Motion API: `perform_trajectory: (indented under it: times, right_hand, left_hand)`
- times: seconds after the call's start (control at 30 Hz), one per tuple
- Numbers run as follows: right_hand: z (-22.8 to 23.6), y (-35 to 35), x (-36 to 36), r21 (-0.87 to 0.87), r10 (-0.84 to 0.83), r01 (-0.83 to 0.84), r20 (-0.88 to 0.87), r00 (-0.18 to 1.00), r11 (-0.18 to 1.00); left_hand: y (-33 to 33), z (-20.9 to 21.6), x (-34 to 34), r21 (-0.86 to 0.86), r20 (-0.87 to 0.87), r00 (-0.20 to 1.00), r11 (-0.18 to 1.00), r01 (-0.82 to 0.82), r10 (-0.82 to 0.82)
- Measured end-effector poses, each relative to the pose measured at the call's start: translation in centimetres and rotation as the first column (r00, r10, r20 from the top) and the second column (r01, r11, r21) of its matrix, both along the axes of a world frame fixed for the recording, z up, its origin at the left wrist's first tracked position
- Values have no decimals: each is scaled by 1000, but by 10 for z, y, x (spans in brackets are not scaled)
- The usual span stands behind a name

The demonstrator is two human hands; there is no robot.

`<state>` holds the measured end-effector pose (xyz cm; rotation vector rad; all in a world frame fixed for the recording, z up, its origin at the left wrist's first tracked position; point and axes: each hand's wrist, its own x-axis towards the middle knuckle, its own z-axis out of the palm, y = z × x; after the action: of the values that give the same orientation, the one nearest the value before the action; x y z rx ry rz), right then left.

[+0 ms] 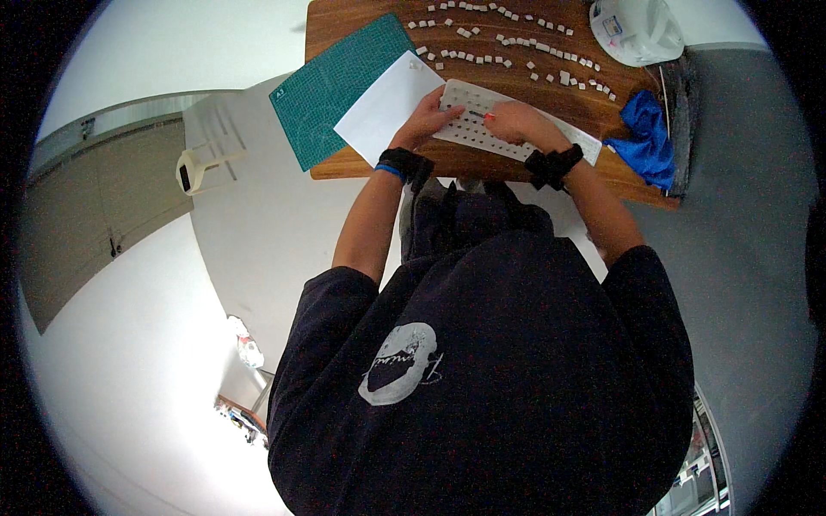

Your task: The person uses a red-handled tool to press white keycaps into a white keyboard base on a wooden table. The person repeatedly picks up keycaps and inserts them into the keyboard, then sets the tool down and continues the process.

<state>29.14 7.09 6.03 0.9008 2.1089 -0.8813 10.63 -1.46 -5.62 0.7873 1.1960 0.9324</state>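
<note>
A white keyboard (pixel 516 138) with its keycaps off lies slantwise near the table's front edge. At its left end rests my left hand (pixel 425 119), thumb over the top face and fingers along the edge, gripping it. My right hand (pixel 519 123) is closed above the middle of the board. From its fingers a thin dark tool with a red part (pixel 488 115) points left, close to the key posts; its exact kind is too small to make out. Loose white keycaps (pixel 538 46) stand in several bent rows beyond the keyboard.
The wooden table (pixel 361 172) also bears a green cutting mat (pixel 331 99) and a white sheet (pixel 383 107), left of the keyboard. At the far right stands a white bucket-like container (pixel 637 34). A crumpled blue cloth (pixel 645 142) lies at the right edge.
</note>
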Motion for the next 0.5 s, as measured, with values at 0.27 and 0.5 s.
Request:
perform_trajectory:
  times: [0.27,0.5]
  right_hand:
    - [12,-13,31,568,174,9,-268,948,823]
    - [0,-1,56,467,61,67,-253,965,882]
  left_hand:
    - [17,-6,1,43,60,996,996,-75,73]
    - [10,0,-18,-64,11,991,989,-134,135]
